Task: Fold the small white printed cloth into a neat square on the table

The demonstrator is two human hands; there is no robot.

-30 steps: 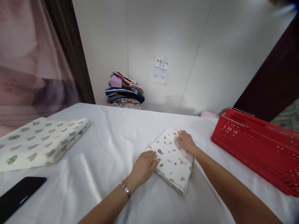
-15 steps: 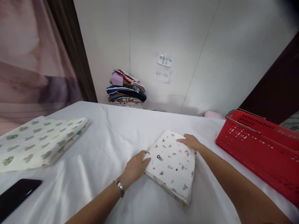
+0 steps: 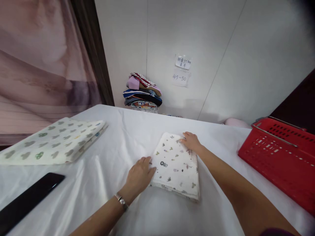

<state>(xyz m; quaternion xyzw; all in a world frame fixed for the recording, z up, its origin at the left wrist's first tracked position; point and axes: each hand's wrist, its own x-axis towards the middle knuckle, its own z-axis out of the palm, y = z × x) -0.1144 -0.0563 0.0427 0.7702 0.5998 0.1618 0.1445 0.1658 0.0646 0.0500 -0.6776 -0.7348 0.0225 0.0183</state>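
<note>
A folded white cloth [image 3: 176,165] with small plant and animal prints lies on the white-covered table in front of me. My left hand [image 3: 140,173], with a silver bracelet at the wrist, rests at the cloth's left edge. Its fingers are stretched out and the thumb stands apart, touching the edge. At the far right corner of the cloth my right hand [image 3: 191,142] lies with its fingers extended over the top. The undersides of both hands are hidden. Several layers show along the cloth's near edge.
A larger folded cloth [image 3: 59,141] with grey cloud-like shapes lies at the left. Nearer me is a black phone [image 3: 31,200]. A red basket [image 3: 278,164] stands at the right. Behind the table edge rises a stack of folded fabrics [image 3: 144,91], beside paper notes [image 3: 182,70] on the wall.
The printed cloth has shifted left on the table and turned so its near edge lies straighter. Both hands have moved left with it. The camera view has swung slightly left.
</note>
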